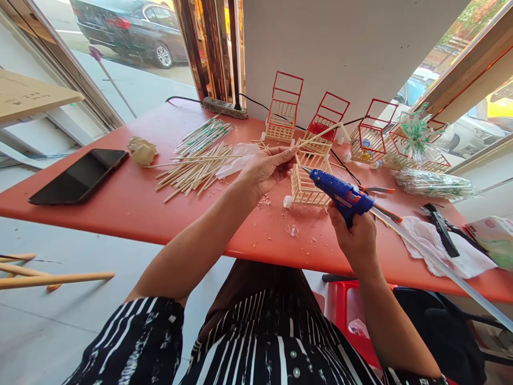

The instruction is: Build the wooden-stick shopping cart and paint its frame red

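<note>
My left hand [273,168] pinches a pale wooden stick [318,135] that slants up to the right. In my right hand [356,238] is a blue glue gun [340,193], with a long clear glue stick [435,256] trailing from its back. The gun's nozzle points left, close to my left fingers; whether it touches the stick I cannot tell. Beneath and behind both hands stands a small cart-like frame of wooden sticks [310,184] with a white wheel [287,201] at its near corner. The gun and my left hand hide parts of it.
Loose wooden sticks [196,174] and wrapped sticks [204,136] lie left of my hands. A black phone [80,176] rests far left. Several finished-looking little carts, one with red rails [286,101], line the wall. Orange-handled pliers [379,190], a white cloth [471,262] and a power strip [224,107] share the red table.
</note>
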The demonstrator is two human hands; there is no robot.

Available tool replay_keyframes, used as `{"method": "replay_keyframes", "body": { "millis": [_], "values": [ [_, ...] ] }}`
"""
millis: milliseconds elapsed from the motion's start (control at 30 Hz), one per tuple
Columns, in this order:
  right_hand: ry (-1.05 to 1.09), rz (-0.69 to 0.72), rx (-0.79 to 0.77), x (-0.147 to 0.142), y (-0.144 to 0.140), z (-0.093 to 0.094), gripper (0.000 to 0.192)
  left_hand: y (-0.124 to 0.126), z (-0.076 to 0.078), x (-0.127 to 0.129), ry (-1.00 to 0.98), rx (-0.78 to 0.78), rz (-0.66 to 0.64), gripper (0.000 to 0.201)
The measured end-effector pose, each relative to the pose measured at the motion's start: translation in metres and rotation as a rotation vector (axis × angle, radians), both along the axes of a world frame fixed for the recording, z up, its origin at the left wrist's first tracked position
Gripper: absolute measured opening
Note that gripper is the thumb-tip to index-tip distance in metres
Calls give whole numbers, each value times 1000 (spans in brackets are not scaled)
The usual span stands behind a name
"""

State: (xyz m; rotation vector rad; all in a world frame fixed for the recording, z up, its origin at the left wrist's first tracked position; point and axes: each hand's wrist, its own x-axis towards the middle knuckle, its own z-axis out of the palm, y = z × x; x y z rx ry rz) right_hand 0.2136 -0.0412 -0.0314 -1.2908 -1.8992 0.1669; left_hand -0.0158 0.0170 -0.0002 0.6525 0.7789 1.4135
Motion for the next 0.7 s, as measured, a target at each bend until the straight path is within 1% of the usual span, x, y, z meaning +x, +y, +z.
{"method": "replay_keyframes", "body": {
  "millis": [133, 233, 367, 500, 567, 633, 700],
  "values": [
    [-3, 10, 4, 0, 1, -4, 39, 1, 0, 1, -10, -16, 7, 30],
    [-14, 1, -9, 0, 1, -5, 41, 1, -2, 2, 13, 8, 22, 30],
    [9, 5, -1, -1, 0, -2, 38, 2, -3, 0, 25, 31, 0, 28],
    [-5, -27, 7, 7, -1, 3, 39, 2, -3, -5, -16, 31, -11, 25],
    [-29, -9, 64, 14, 1, 5, 37, 2, -2, -6, -30, 33, 0, 23],
    [-80, 29, 155, 24, 4, 6, 34, 1, -1, -7, -26, 31, 10, 22],
    [-145, 72, 251, 35, 9, 7, 35, 0, 0, -7, -14, 28, 13, 22]
  ]
}}
